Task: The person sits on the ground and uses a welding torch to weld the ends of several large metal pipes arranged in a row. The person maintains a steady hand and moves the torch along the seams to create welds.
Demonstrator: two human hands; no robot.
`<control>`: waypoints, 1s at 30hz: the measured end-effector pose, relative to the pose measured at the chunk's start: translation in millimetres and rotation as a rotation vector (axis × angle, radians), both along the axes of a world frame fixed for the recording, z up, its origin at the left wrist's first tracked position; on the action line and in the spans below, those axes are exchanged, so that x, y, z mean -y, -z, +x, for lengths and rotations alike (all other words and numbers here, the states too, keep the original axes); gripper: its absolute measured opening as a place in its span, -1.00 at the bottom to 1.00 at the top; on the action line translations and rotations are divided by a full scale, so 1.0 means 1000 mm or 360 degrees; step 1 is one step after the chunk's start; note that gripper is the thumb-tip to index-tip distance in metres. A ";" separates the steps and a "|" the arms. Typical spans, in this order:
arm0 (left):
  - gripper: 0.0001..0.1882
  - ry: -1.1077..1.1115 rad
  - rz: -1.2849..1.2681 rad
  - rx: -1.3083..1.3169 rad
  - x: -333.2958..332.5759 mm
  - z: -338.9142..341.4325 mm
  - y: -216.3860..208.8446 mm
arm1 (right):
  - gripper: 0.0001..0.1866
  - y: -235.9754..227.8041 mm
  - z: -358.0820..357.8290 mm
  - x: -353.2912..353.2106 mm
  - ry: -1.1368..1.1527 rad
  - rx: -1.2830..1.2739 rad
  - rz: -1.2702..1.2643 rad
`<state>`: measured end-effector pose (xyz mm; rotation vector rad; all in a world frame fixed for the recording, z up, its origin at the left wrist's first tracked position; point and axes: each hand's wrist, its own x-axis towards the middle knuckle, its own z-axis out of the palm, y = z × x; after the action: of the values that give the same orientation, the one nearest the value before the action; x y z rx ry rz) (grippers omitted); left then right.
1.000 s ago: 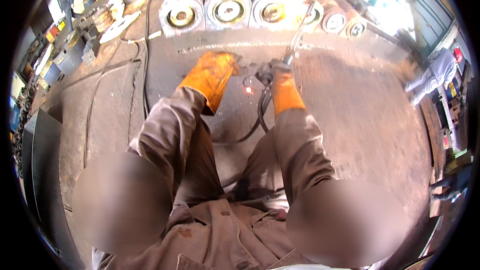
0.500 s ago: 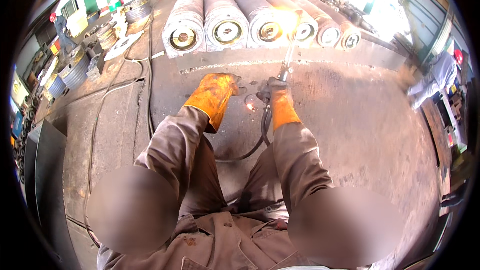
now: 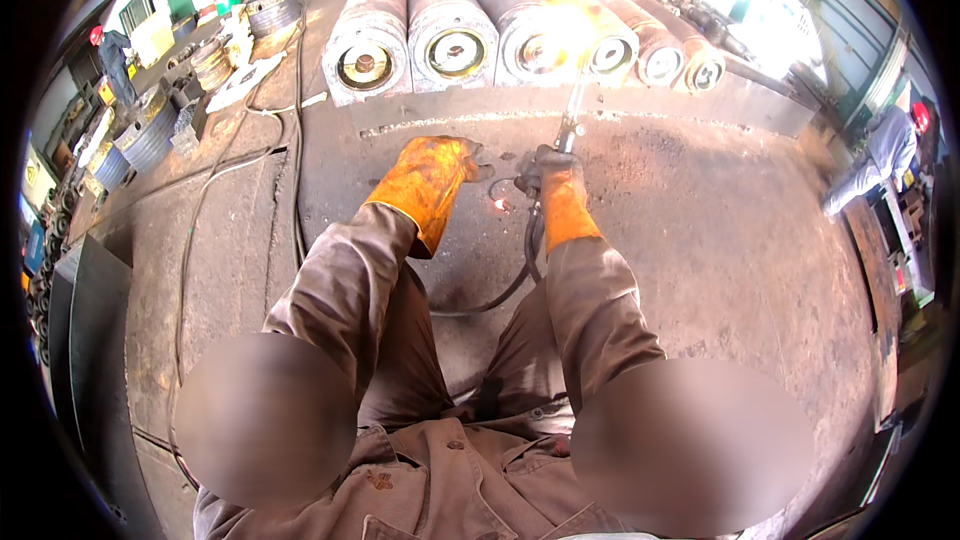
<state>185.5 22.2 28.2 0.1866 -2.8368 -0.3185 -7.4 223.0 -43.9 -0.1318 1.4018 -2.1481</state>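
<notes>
Observed: slim silvery metal torch (image 3: 571, 125), tip lost in yellow-white glare (image 3: 572, 35) before rust-brown steel cylinders (image 3: 440, 0), clenched in the orange-gloved right hand (image 3: 558, 175); orange-gloved left hand (image 3: 440, 170) half-curled, contents unclear.

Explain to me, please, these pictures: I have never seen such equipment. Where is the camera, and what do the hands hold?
There is no robot here: a person works with their own two hands. A wide fisheye camera worn on the head looks down, so straight edges bend and both forearms rise from below.

The right hand, in an orange and dark glove, grips a metal tool like a torch. A dark hose curves below that hand. The left hand is gloved too; I cannot tell whether it holds anything.

Ahead, long thick cylinders lie side by side, round ends facing the person. A bright glow covers part of them. Cables lie on the brown ground at left.
</notes>
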 end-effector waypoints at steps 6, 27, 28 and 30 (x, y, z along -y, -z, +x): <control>-0.69 -0.0172 0.0536 0.0245 0.025 -0.021 0.028 | -0.65 -0.008 0.014 0.002 -0.0016 -0.0045 0.0072; -0.63 0.0058 0.0395 -0.0108 0.031 0.005 0.021 | -0.76 -0.022 0.026 0.024 -0.0061 -0.0178 0.0400; -0.61 0.0067 0.0398 -0.0121 0.034 0.005 0.023 | -0.78 -0.023 0.025 0.024 -0.0090 -0.0155 0.0412; -0.58 0.0041 0.0196 -0.0069 0.021 0.000 0.016 | -0.78 -0.017 0.017 0.015 -0.0039 -0.0187 0.0446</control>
<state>185.2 1.0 11.8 0.1661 -2.7802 -0.4975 9.1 207.9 -27.2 -0.1688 1.7429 -1.9277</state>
